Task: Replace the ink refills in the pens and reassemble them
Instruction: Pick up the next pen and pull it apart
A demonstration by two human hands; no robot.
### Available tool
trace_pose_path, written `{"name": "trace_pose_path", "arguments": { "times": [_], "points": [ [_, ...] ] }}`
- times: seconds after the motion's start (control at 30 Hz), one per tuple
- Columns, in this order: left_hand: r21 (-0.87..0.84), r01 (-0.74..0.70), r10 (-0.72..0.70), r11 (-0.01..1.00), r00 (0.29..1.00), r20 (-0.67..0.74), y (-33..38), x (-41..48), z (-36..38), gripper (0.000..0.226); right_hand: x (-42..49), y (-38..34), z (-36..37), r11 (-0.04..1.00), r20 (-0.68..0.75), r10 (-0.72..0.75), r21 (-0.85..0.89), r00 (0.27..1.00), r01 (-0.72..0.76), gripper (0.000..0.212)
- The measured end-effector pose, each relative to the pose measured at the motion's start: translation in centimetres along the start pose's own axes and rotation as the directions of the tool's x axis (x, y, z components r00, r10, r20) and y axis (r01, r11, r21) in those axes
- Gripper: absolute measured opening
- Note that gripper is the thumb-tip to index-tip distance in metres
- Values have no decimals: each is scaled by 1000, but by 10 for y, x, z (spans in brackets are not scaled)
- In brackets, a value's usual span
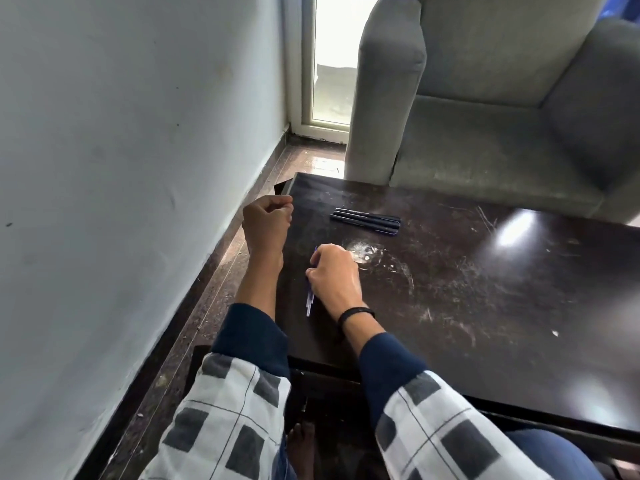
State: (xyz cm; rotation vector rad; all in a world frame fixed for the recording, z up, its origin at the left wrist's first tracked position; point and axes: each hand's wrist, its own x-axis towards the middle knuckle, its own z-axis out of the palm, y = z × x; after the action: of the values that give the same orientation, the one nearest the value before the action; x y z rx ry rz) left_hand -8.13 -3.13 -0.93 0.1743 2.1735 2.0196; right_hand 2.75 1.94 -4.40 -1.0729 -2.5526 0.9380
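1. Dark scratched table (pixel 485 289), grey armchair (pixel 502 98) behind; dark pens (pixel 365 220) lie together near its far-left corner.
2. Right hand (pixel 334 275) grips thin blue refills (pixel 309 303) over the table's left side.
3. Left hand (pixel 266 223) fisted, nothing visible inside.

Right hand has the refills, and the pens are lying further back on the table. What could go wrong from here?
1. The right hand holds several thin refills bunched in one grip near the left edge of the table. One slipping loose could fall to the floor.
2. The pens lie loose, side by side, on the glossy surface. A careless reach might set them rolling.
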Motion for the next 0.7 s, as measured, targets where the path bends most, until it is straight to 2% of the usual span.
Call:
{"name": "trace_pose_path", "arguments": {
  "times": [0.13,0.23,0.3,0.37,0.47,0.57,0.7],
  "points": [
    [-13,-4,4,1000,1000,8,3,2,1,16,0,6,-4,996,-11,32,87,999,-31,5],
    [-39,6,-6,999,1000,9,4,2,1,16,10,14,-26,989,-101,52,141,993,-37,5],
    [-44,11,-10,999,1000,5,5,1,1,15,29,21,-47,998,-167,18,57,986,-9,6],
    [-47,9,-8,999,1000,11,5,1,0,15,58,29,-63,995,-174,-49,-89,984,34,12],
    [-41,14,-13,999,999,33,4,0,1,15,102,40,-79,957,-73,-56,-289,996,33,29],
    [-15,-1,2,1000,998,67,6,0,2,15,128,44,-91,936,35,-24,-350,999,34,37],
    [48,-16,9,999,989,146,7,1,-1,14,130,51,-93,916,159,-56,-385,986,114,42]
  ]
}}
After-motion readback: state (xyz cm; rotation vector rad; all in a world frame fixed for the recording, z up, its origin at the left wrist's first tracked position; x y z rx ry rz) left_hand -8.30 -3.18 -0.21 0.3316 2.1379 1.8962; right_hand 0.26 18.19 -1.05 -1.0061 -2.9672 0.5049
